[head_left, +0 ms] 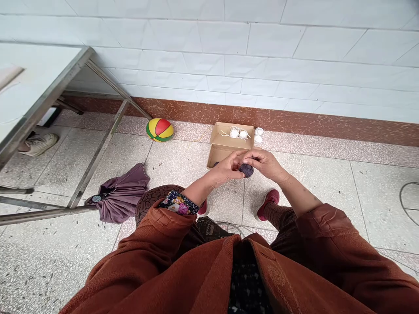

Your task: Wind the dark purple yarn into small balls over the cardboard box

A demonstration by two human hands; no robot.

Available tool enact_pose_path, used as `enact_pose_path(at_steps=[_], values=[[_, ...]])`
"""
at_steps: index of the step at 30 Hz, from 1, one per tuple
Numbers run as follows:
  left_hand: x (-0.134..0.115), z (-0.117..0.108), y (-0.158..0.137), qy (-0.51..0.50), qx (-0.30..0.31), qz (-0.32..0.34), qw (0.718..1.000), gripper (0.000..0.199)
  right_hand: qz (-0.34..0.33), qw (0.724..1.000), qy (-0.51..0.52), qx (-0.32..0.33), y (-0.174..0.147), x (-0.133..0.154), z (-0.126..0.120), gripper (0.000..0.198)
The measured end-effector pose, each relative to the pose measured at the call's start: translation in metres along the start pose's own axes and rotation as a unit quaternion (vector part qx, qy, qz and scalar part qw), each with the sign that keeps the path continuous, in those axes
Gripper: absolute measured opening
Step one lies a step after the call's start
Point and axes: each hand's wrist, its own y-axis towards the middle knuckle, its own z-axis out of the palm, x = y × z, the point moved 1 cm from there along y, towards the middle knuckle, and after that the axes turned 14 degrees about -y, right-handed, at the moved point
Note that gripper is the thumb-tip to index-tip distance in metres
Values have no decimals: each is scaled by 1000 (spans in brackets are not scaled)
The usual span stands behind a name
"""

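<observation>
— Both hands are closed on something in my feed; how does each one hold it?

— Left hand (229, 168) grips from the left, its thumb against a small, round, dark purple ball of yarn (246, 170). Right hand (263, 164) curls over it from the upper right, thumb and fingers at its top. I can't see every fingertip from my station.

— How does the ball look to you?

— Compact, matte and nearly black in its shadows, with fine wound strands just visible. The right fingers hide part of its top. I see it between the hands, at the near right side of an open, brown cardboard box (220, 139).

— And inside that?

— Two white balls of yarn (234, 132) with trailing strands lie in the far half. Something dark (216, 164) peeks out in the near half, mostly behind the left hand; I can't identify it. Two more white balls (259, 131) sit just right of the box.

— Farther out?

— Red, yellow and green striped ball (159, 130) on the left, then a folded purple fabric umbrella (124, 194) beside a metal-framed, white-topped table (42, 78). Past its frame I spot another person's pale shoe (42, 145).
</observation>
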Motion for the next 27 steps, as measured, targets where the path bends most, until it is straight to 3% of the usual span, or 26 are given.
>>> enact_pose_path(at_steps=[3, 8, 12, 16, 19, 22, 24, 27], values=[[-2, 2, -2, -64, 18, -1, 998, 81, 35, 999, 7, -18, -1, -7, 4, 33], [-5, 3, -3, -118, -17, 14, 993, 59, 79, 995, -23, -58, -5, -17, 6, 27], [-4, 0, 0, -132, -77, 35, 988, 48, 92, 994, -43, -44, -6, -21, 3, 30], [-3, -7, 3, -75, -167, 50, 982, 43, 76, 997, -34, 11, -8, -18, 1, 37], [-4, -11, 4, 13, -207, 59, 976, 47, 41, 998, -16, 39, -9, -10, 0, 36], [-3, -10, 4, 93, -216, 59, 970, 63, -21, 998, -9, 59, -10, -2, -1, 35], [-1, -8, 4, 131, -199, 45, 970, 78, -52, 997, -11, 61, -9, 2, -2, 35], [4, -5, 4, 144, -110, 20, 983, 94, -60, 997, -23, 36, -7, 1, -2, 34]])
